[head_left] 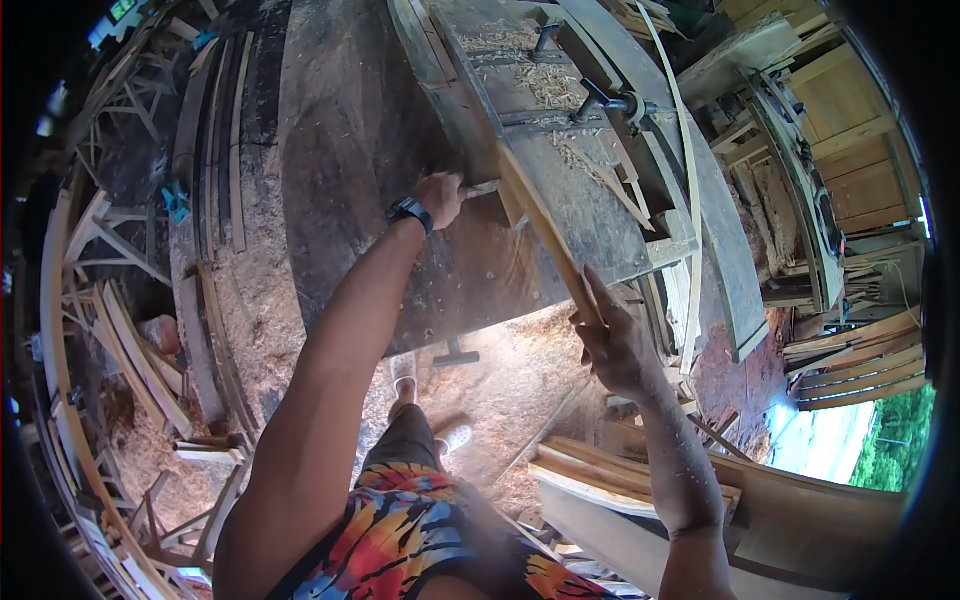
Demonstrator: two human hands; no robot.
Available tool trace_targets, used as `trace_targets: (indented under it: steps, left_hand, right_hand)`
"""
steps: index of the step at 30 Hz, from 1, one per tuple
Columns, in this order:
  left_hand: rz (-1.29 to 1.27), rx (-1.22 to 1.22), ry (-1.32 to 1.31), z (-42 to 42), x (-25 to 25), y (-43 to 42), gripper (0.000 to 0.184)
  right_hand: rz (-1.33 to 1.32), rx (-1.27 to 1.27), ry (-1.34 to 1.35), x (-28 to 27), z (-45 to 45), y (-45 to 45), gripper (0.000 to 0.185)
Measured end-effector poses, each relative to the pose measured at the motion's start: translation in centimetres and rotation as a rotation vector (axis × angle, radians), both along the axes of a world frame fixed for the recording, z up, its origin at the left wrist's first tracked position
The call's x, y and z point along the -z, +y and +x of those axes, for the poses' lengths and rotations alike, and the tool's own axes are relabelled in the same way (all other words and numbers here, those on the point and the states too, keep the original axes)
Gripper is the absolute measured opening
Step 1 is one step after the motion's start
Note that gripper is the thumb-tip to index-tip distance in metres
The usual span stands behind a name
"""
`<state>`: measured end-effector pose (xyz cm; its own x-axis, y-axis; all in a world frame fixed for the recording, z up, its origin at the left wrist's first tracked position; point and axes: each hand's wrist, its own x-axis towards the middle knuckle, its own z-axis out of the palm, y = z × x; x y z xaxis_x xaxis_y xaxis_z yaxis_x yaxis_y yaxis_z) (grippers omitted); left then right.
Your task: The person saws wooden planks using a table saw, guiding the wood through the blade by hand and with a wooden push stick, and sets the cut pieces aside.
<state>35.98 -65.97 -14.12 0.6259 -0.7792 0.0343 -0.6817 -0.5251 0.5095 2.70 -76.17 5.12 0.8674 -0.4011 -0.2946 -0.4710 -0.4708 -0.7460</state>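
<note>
A long, narrow wooden strip (543, 222) runs from the middle of the workbench (350, 150) out past its near edge. My right hand (612, 340) is wrapped round the strip's near end. Farther up, my left hand (440, 200), with a dark watch on the wrist, is closed on a small wood piece (483, 188) whose tip meets the strip's left side. Beyond the strip, a long board (440, 75) stretches to the bench's far side. Black metal clamps (610, 105) sit to the right, among curled shavings (550, 85).
Sawdust covers the floor (520, 370) around my feet. Stacked curved boards (620, 480) lie at the lower right, close to my right forearm. Long strips (240, 140) and wooden frames (115, 235) stand on the left. A wide plank (715, 230) lies along the bench's right side.
</note>
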Motion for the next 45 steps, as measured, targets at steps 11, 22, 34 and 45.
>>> trace_targets:
  steps: [11, 22, 34, 45]
  left_hand:
    - [-0.018, -0.029, -0.105, 1.7, 1.7, -0.7, 0.034]
    - [0.028, -0.032, -0.092, 2.8, 0.9, -0.9, 0.036]
    - [0.007, -0.018, 0.039, 6.2, 1.1, -1.6, 0.036]
    - [-0.072, -0.025, -0.006, 9.0, 2.9, -2.7, 0.029]
  right_hand:
    - [-0.480, -0.112, 0.092, -1.0, 4.4, 1.0, 0.053]
    - [-0.488, -0.082, 0.282, -0.8, 7.8, 2.0, 0.067]
    - [-0.511, -0.052, 0.227, 0.2, 10.0, 1.5, 0.058]
    - [-0.531, -0.069, 0.215, 0.6, 12.7, 1.1, 0.059]
